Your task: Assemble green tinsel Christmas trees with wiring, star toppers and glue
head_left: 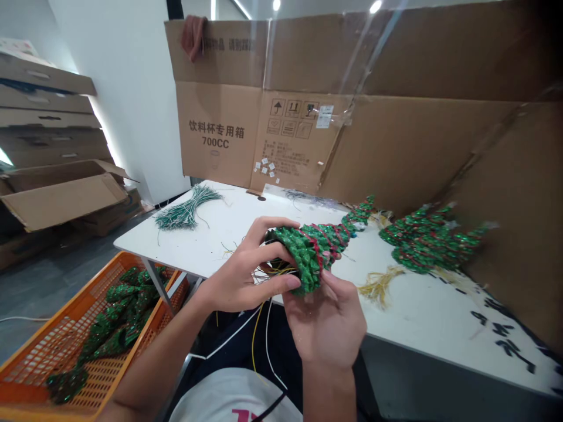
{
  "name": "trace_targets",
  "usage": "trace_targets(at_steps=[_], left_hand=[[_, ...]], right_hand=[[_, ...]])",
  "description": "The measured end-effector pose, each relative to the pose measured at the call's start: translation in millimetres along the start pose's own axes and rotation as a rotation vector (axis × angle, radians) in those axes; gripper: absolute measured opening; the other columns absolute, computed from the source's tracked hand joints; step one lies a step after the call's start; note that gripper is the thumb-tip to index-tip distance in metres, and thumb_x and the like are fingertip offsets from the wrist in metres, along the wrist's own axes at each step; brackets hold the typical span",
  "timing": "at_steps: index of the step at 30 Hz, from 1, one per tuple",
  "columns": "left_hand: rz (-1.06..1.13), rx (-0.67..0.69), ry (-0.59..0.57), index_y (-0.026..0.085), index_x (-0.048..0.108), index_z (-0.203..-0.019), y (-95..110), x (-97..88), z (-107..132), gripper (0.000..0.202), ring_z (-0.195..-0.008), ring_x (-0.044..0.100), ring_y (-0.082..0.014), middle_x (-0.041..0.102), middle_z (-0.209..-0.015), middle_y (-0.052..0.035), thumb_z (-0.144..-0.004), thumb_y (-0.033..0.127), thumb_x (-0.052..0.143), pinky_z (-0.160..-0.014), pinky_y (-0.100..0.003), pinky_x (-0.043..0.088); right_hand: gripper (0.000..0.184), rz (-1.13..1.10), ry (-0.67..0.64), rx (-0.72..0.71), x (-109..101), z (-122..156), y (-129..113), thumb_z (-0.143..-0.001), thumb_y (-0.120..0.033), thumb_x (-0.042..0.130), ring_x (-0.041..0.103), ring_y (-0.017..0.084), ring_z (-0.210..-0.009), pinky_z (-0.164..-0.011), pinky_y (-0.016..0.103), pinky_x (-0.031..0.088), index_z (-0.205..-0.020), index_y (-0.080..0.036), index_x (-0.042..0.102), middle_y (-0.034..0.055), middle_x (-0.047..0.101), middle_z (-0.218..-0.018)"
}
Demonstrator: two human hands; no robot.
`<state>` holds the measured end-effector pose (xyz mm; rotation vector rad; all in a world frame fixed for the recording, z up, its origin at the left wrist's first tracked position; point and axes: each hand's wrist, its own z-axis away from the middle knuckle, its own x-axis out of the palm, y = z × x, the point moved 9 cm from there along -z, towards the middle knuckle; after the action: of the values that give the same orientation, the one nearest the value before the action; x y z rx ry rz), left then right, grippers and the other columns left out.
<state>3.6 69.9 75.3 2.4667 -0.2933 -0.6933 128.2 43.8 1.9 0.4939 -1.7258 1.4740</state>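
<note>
the glittery green tinsel cone tree [312, 252] sits inside the grip, its narrow tip pointing up and to the right, out past both hands. the left hand [246, 264] curls closed around the wide, dark base, while the right hand [325, 328] cups the cone from below, palm up, fingers pressed against it. red strands wind around the green, and yellow and white wires [237, 328] trail down from the base. just beyond the grip, more tinsel trees [428, 243] and a gold wire bunch [380, 287] lie on the white table [422, 316].
</note>
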Motion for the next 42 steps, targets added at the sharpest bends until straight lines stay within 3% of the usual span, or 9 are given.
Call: trace_targets(at_steps=[8,22,29,32,37,42], left_hand=[[0.031,-0.043,0.073,0.022,0.075,-0.106,-2.4,-2.0,-0.6,0.006,-0.130,0.062,-0.0286,0.055,-0.150,-0.0123,-0.102,0.019,0.071,-0.078,-0.029,0.068],[0.024,-0.036,0.138,0.021,0.079,-0.102,-4.9,-2.3,-1.0,0.007,-0.131,0.062,-0.0300,0.059,-0.147,-0.0125,-0.100,0.017,0.073,-0.079,-0.032,0.066],[0.043,-0.050,0.147,0.021,0.079,-0.100,-5.8,-1.2,0.3,0.006,-0.131,0.062,-0.0290,0.059,-0.146,-0.0123,-0.099,0.018,0.074,-0.078,-0.030,0.065],[0.024,-0.034,0.154,0.021,0.079,-0.098,-4.1,-2.1,0.0,0.005,-0.130,0.063,-0.0291,0.060,-0.146,-0.0121,-0.099,0.018,0.075,-0.086,-0.035,0.065],[-0.010,-0.017,0.170,0.021,0.081,-0.096,-1.1,-3.6,-1.5,0.006,-0.132,0.063,-0.0297,0.062,-0.144,-0.0121,-0.098,0.017,0.076,-0.112,-0.051,0.058],[0.016,-0.025,0.192,0.022,0.084,-0.094,-4.8,-2.4,-2.0,0.007,-0.134,0.062,-0.0302,0.063,-0.144,-0.0112,-0.097,0.018,0.079,-0.117,-0.053,0.054]], right_hand=[[0.049,-0.060,-0.025,0.026,2.9,-0.8,3.1,-0.078,-0.031,0.077,0.077,0.026,-0.101,-0.093,0.045,0.063,-0.127,-0.032,0.077,0.0032,0.083,-0.120],[0.043,-0.134,0.026,0.071,0.1,0.4,7.0,-0.069,-0.030,0.087,0.076,0.021,-0.100,-0.085,0.033,0.064,-0.112,-0.030,0.082,0.0016,0.083,-0.119],[0.039,-0.136,0.021,0.077,-0.8,-0.5,7.6,-0.070,-0.030,0.085,0.076,0.022,-0.101,-0.086,0.033,0.064,-0.109,-0.030,0.083,0.0010,0.083,-0.115],[0.036,-0.131,-0.006,0.080,0.4,-1.4,8.2,-0.072,-0.031,0.084,0.077,0.022,-0.099,-0.088,0.035,0.064,-0.109,-0.030,0.083,0.0007,0.084,-0.112],[0.036,-0.111,-0.034,0.071,2.7,-2.3,7.8,-0.076,-0.032,0.079,0.078,0.024,-0.099,-0.087,0.037,0.064,-0.112,-0.030,0.083,0.0012,0.084,-0.111],[0.039,-0.098,-0.011,0.062,0.5,-3.5,7.6,-0.078,-0.033,0.076,0.078,0.024,-0.100,-0.088,0.037,0.065,-0.116,-0.029,0.083,0.0033,0.084,-0.117]])
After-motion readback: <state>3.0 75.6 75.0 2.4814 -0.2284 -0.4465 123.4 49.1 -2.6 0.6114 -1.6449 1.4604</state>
